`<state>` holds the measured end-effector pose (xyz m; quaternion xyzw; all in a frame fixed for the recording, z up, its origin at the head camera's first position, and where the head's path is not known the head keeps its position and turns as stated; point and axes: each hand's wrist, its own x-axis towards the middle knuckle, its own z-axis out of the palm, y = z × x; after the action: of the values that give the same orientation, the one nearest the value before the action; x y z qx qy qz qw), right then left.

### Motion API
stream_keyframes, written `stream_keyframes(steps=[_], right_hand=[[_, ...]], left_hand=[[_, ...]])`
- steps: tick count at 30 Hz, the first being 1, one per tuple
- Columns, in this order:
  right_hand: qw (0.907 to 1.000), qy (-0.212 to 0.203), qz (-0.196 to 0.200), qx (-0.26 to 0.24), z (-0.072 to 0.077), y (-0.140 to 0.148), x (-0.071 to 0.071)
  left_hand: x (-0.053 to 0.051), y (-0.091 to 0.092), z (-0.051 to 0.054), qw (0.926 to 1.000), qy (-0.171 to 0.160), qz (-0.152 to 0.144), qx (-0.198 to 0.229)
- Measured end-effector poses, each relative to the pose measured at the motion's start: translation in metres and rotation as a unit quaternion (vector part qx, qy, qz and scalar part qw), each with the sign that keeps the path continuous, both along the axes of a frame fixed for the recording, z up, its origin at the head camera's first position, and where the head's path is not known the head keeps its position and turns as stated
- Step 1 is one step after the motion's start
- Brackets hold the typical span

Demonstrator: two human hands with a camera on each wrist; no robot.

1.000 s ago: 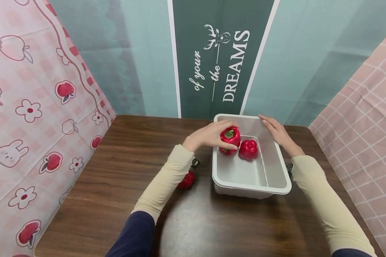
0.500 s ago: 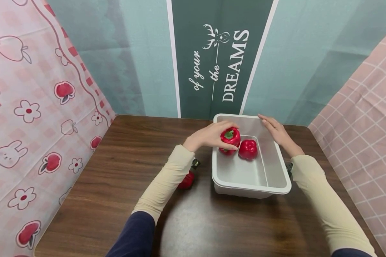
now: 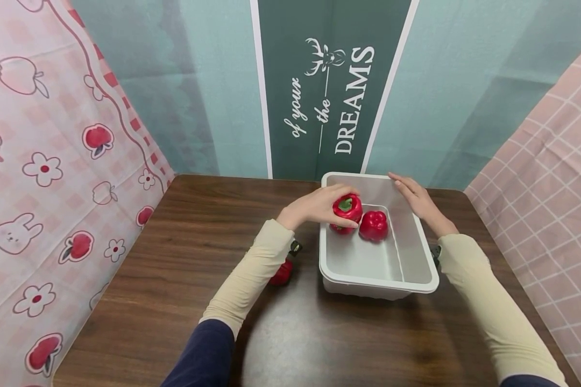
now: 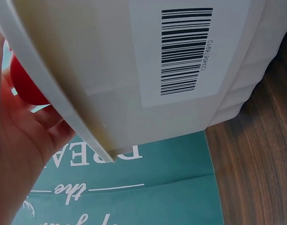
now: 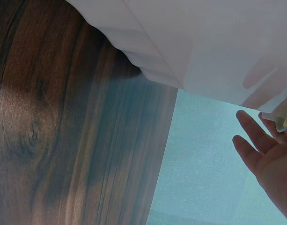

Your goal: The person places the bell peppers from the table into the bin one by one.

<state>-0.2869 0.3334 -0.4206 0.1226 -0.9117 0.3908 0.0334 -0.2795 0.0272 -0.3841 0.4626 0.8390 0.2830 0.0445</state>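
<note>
My left hand [image 3: 317, 207] grips a red bell pepper [image 3: 351, 213] with a green stem, fingers on the far side and thumb on the near side. It holds the pepper at the left side of a light grey plastic bin [image 3: 378, 283]. Below the held pepper, part of another red bell pepper [image 3: 341, 230] shows. One more red pepper [image 3: 374, 226] lies beside it on the bin's floor. My right hand [image 3: 418, 201] rests at the bin's right rim with its fingers extended. In the left wrist view, the bin wall hides part of the held pepper [image 4: 27, 86].
On the brown wooden table [image 3: 174, 258], a red pepper [image 3: 282, 273] lies left of the bin, partly hidden by my left forearm. A dark green panel with lettering [image 3: 319, 118] hangs behind the table. Patterned cloths [image 3: 43, 215] line both sides.
The left hand and its pepper have sunk very slightly into the bin. The right hand, the bin and the other peppers look unmoved.
</note>
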Motion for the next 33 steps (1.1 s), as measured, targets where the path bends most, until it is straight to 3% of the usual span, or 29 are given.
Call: stream_keyframes(steps=[33], right_hand=[[1.0000, 0.005, -0.004, 0.005, 0.0014, -0.0007, 0.0012]], left_hand=[[0.0004, -0.0001, -0.0039, 0.9996, -0.028, -0.005, 0.003]])
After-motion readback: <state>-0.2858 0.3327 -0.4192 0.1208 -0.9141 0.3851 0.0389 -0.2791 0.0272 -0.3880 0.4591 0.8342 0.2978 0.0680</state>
